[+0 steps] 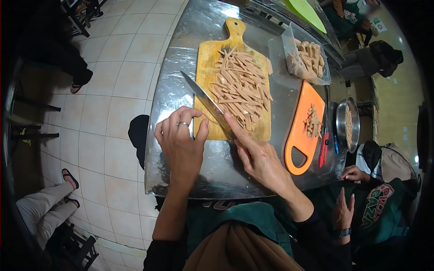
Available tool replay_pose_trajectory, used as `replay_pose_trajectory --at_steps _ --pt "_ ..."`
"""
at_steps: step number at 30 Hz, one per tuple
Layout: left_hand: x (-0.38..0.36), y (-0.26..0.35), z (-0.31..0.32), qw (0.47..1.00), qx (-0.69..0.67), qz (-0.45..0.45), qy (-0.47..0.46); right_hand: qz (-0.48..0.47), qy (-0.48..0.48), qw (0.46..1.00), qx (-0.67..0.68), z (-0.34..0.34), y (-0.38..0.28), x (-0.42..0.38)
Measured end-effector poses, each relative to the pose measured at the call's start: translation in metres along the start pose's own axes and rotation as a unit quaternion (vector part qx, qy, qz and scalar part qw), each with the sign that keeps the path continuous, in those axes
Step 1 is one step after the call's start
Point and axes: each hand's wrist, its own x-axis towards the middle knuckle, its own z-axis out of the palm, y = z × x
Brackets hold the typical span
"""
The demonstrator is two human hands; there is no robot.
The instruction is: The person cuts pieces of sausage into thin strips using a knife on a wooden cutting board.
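Observation:
My right hand (257,158) grips a knife (203,97) over the lower left of a wooden cutting board (235,30), index finger along the blade's back. The blade points up and left, past the board's left edge. Beside the blade, my left hand (181,135), with a ring on one finger, pinches a thin strip (212,119) between thumb and fingers at the board's lower left. A heap of pale brown strips (239,86) covers the middle and right of the board, to the right of the knife.
Right of the board lie an orange cutting board (296,135) with small pieces, a red cutter (323,149), a metal bowl (355,122) and a plastic container (294,63) of sausage-like pieces. A co-worker's hands (346,212) are at the lower right. Other people are around.

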Motion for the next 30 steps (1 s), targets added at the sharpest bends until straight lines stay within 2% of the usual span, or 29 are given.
replay_pose_trajectory --at_steps 4,8,9,10,12,13,17,20,21,25,29,30 --pt "0.002 0.001 -0.005 0.999 -0.040 0.018 0.004 0.039 -0.018 0.999 -0.029 -0.002 0.005 -0.008" --pt "0.004 -0.002 -0.021 0.988 -0.155 0.016 0.003 -0.011 0.019 1.000 0.006 -0.001 0.008 -0.015" --pt "0.004 0.000 -0.031 0.988 -0.148 0.031 0.027 0.002 0.014 1.000 -0.001 -0.004 0.004 -0.017" --pt "0.002 0.002 -0.045 0.989 -0.143 0.006 0.025 0.020 -0.002 1.000 0.004 -0.006 0.004 -0.019" --pt "-0.004 0.001 -0.073 0.991 -0.126 -0.046 0.023 -0.007 0.015 1.000 0.016 -0.002 0.006 -0.022" --pt "-0.010 -0.006 -0.083 0.993 -0.102 -0.044 0.027 -0.003 0.002 1.000 0.021 -0.002 0.003 -0.023" --pt "-0.040 -0.015 -0.115 0.989 -0.049 -0.118 -0.068 -0.004 -0.041 0.999 0.018 0.001 0.005 -0.023" --pt "-0.064 -0.005 -0.112 0.976 -0.060 -0.163 -0.128 0.014 -0.037 0.999 0.011 0.000 0.008 -0.018" --pt "-0.072 -0.002 -0.106 0.984 -0.009 -0.125 -0.127 0.033 -0.033 0.999 0.002 -0.002 0.006 -0.016" --pt "-0.079 0.001 -0.097 0.990 0.019 -0.095 -0.099 0.003 0.007 1.000 0.015 -0.003 0.021 -0.014" --pt "-0.066 0.002 -0.104 0.956 -0.078 -0.223 -0.173 0.006 -0.003 0.999 0.031 -0.006 0.025 -0.013" --pt "-0.060 0.003 -0.100 0.977 -0.082 -0.156 -0.123 0.009 -0.005 0.999 0.043 -0.006 0.026 -0.013"
